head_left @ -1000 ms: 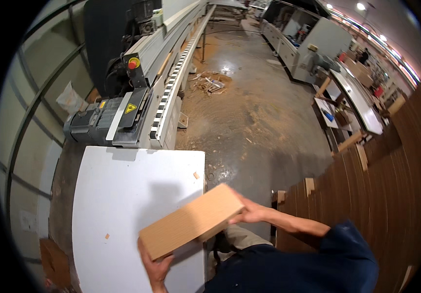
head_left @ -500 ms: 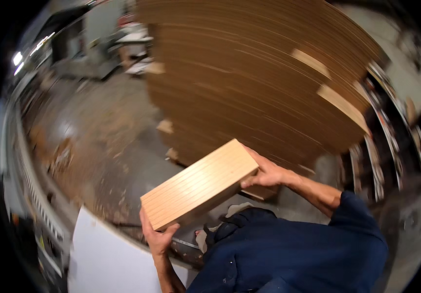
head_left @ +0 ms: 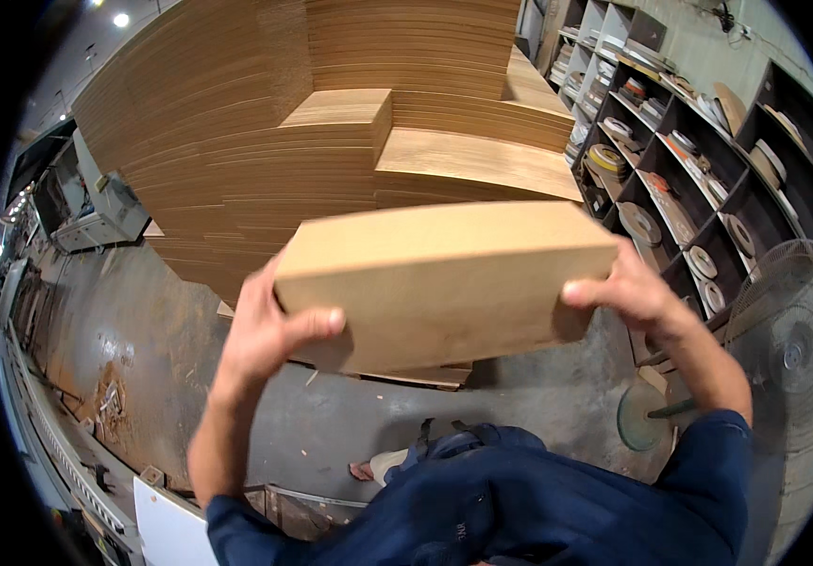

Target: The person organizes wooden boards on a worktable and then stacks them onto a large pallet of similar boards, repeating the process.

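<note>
A thick, block-shaped bundle of light wood boards (head_left: 449, 297) is held up in front of my chest, its long side facing me. My left hand (head_left: 263, 332) grips its left end, with the thumb on the near face. At the right end my right hand (head_left: 631, 291) clasps it the same way. The fingers on the far side are hidden behind the wood. Beyond it rises a tall stepped stack of boards (head_left: 265, 179) with brown edges and pale wood-grain tops. One low step (head_left: 482, 160) of that stack lies just behind the bundle.
Dark shelving (head_left: 708, 189) with rolls of edging stands on the right. A caged fan (head_left: 788, 349) with a round base (head_left: 644, 417) is near my right arm. Debris (head_left: 112, 396) litters the floor on the left, beside a long machine rail (head_left: 57, 448). A white panel (head_left: 166, 524) lies at lower left.
My view has swung right toward the stack and shelving. The bundle has come from a slant at lower left to nearly level before me, raised, still in both hands.
</note>
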Available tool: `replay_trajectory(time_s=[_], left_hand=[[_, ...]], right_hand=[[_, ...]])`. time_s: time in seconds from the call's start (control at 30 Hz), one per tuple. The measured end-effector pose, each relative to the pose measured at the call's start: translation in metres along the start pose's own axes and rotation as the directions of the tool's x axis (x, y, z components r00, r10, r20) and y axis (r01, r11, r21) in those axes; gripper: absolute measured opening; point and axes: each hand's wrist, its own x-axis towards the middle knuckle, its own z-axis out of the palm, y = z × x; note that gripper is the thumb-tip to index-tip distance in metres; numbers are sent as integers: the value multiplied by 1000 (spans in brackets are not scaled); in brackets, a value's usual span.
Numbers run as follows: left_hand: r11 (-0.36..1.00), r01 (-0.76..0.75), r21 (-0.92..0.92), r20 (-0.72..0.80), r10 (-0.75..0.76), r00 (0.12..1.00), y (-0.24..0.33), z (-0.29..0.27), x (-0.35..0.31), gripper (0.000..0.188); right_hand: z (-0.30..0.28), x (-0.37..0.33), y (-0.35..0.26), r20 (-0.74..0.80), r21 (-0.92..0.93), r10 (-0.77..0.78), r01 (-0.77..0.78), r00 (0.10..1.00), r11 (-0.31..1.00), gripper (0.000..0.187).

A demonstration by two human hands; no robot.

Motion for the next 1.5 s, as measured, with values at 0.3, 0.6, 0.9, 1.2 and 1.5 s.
replay_trajectory(time_s=[0.3,0.6,0.9,1.2,1.5], left_hand=[[943,277,187,3,-282,959,82,52,150,59],[909,374,184,24,-385,923,75,51,247,47],[772,154,617,34,-221,975,100,73,238,52],[171,-441,881,68,877,477,-15,188,167,75],[229,-286,931,-101,910,401,-45,185,211,78]], right_hand=[[-139,63,-21,-43,165,126,-118,991,979,59],[-174,134,-23,-9,214,250,-242,968,946,49],[-177,139,-13,-95,248,311,-280,946,927,57],[-181,134,38,-216,368,-21,101,976,924,90],[-143,159,59,-212,517,-247,323,945,792,85]])
